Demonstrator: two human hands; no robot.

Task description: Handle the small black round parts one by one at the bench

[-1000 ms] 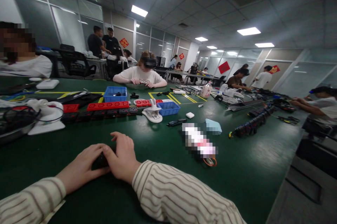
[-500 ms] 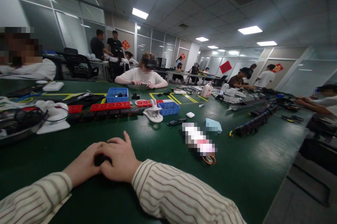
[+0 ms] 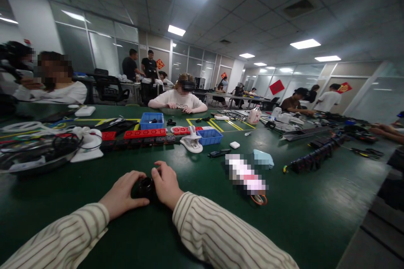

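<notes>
A small, glossy black round object stands on the green table between my hands, its circular top facing up. Its exact kind is unclear. My left hand curls around its left side, thumb in front and fingers behind. Against the right side rests my right hand, its thumb near the top edge and its other fingers bent and partly hidden. Beyond them lie a white clip-like stand and a black pen-like item.
Ahead runs a row of red and black sockets with blue bins near it. Right of my hands are a pixelated pouch and a light blue case. At left sits a metal bowl of cables. A person sits opposite.
My right hand has moved from over the black object to its right side, exposing the object's top. My left hand now curls visibly around it. The view has turned slightly left.
</notes>
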